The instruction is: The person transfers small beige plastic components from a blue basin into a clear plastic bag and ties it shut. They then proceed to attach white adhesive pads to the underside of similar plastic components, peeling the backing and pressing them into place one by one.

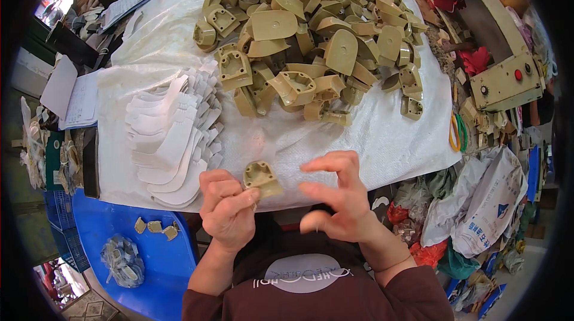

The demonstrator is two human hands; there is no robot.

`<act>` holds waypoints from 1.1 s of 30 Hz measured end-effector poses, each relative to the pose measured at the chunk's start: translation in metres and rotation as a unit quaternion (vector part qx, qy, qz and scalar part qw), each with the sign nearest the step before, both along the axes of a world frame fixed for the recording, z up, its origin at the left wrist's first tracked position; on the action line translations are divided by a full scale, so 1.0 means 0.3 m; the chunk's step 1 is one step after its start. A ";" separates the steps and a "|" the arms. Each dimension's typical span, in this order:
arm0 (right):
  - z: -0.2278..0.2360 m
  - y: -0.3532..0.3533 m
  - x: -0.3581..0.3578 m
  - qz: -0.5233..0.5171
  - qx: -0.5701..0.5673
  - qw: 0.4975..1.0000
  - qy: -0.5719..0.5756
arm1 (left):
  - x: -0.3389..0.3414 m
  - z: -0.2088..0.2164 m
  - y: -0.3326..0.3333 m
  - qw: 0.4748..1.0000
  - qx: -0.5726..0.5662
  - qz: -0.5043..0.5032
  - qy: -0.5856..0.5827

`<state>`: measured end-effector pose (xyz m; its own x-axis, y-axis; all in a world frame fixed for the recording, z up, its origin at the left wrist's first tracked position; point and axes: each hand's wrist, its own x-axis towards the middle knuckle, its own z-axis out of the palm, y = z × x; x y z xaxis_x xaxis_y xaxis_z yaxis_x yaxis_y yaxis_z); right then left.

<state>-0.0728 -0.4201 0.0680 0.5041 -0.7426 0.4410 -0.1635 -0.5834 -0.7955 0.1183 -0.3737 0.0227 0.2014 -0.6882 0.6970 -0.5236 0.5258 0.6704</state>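
Observation:
An olive plastic shoe heel (263, 180), hollow on one face with small round holes, is pinched between the thumb and fingers of my left hand (227, 212). Just to its right, my right hand (341, 198) hovers with fingers spread and curved, holding nothing and apart from the heel. Beyond both hands rises a large pile of similar olive heels (274, 25), lying at all angles. Overlapping stacks of thin white curved pieces (170, 150) lie to the left of my left hand. White sheeting (382, 147) covers the table under everything.
At lower left, a blue surface (173, 261) carries several small olive pieces (154, 226) and a clear bag of parts (122, 261). An open notebook (81, 99) lies at the left edge. Right of the table stand a control box (507, 81) and filled plastic bags (490, 201).

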 end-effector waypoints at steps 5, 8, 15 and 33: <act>-0.125 0.058 -0.001 0.012 0.428 0.874 -0.230 | -0.049 0.053 0.007 0.997 -0.014 -0.055 0.059; -0.122 0.056 0.010 0.031 0.485 0.808 -0.333 | -0.082 0.049 0.018 0.987 -0.005 -0.121 0.105; -0.106 0.101 0.000 0.029 0.447 0.836 -0.316 | -0.071 0.059 0.024 0.977 0.000 -0.086 -0.196; -0.124 -0.049 -0.076 0.150 0.427 0.883 -0.125 | -0.079 0.034 0.007 0.976 0.070 -0.205 0.008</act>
<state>-0.0957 -0.4348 0.0309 0.7006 -0.7079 -0.0895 0.1388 0.2582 -0.9561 0.0945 -0.3716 0.0329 -0.1007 -0.8013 0.5897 -0.2774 0.5918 0.7569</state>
